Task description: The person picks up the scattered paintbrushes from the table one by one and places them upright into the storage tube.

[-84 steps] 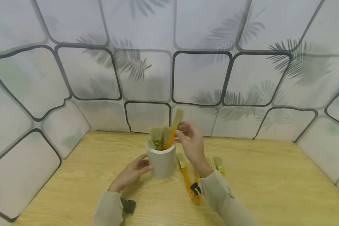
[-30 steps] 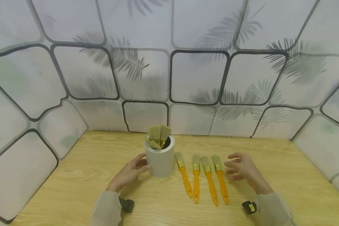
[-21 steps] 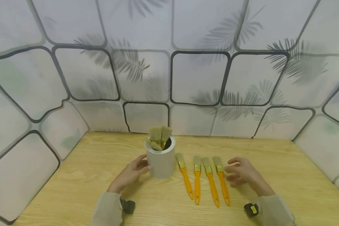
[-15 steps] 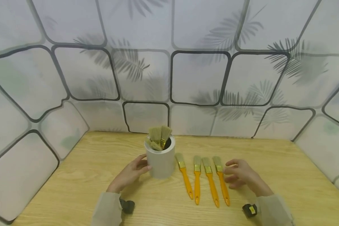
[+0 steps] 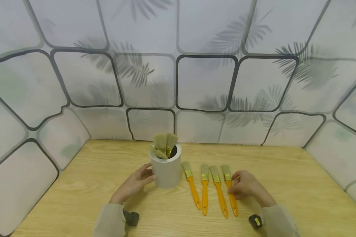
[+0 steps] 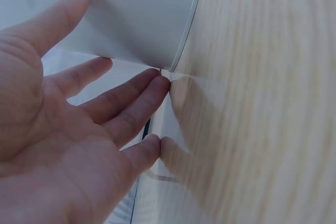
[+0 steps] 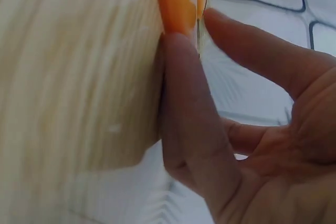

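My left hand (image 5: pixel 132 187) is beside a pale cylindrical pot (image 5: pixel 166 174), its fingers nearly straight. In the left wrist view the thumb and fingertips (image 6: pixel 79 3) are right at the pot's wall. Several paintbrushes (image 5: pixel 165 141) stand in the pot, bristles up. To the right, more paintbrushes with orange handles lie in a row on the table. On the rightmost paintbrush (image 5: pixel 234 208), my right hand (image 5: pixel 247 187) has its thumb at the handle and its index finger close to the ferrule. The right wrist view shows this orange handle (image 7: pixel 176 3) between thumb and index tip.
Three other paintbrushes, a left one (image 5: pixel 192 191), a middle one (image 5: pixel 205 194) and a right one (image 5: pixel 220 197), lie between the pot and my right hand. The light wood table (image 5: pixel 284 184) ends at a patterned wall covering (image 5: pixel 206 82) behind.
Earlier my right hand tilted a paintbrush at the pot's mouth, then moved away right. Since half a second ago it has come left onto the rightmost paintbrush. The left hand stays by the pot.
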`<state>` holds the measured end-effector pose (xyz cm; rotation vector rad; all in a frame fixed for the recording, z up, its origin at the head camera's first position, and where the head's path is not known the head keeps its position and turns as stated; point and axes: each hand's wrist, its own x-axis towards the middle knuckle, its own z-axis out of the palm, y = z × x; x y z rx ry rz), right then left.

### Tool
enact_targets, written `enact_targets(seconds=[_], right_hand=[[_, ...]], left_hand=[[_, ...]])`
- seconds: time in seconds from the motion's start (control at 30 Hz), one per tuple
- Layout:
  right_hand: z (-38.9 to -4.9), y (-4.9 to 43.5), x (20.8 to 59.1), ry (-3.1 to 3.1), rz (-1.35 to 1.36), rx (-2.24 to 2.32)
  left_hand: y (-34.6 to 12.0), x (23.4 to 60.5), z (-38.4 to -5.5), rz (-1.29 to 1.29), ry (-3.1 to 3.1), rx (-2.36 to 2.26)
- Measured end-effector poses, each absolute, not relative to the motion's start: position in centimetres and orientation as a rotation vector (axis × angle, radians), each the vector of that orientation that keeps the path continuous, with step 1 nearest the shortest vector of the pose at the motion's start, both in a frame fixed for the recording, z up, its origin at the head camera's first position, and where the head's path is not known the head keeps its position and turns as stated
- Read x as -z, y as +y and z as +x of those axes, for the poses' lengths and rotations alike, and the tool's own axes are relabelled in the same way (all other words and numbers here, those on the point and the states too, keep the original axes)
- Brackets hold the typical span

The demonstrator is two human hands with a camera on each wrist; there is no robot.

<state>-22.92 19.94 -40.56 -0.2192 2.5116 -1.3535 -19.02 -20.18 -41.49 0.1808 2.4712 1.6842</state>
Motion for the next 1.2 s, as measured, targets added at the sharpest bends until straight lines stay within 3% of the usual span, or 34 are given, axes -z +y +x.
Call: enact_targets(seconds=[0.23,1.2], right_hand=[[-22.7,18.8,40.4,2.683,-0.241,1.173],[-23.3,20.1,38.8,2.382,-0.243,1.572]], left_hand=[[-20.4,41.6,-19.0,0.193,2.478,-1.678],[-20.2,41.6,-19.0,0.174,2.481,-1.695]])
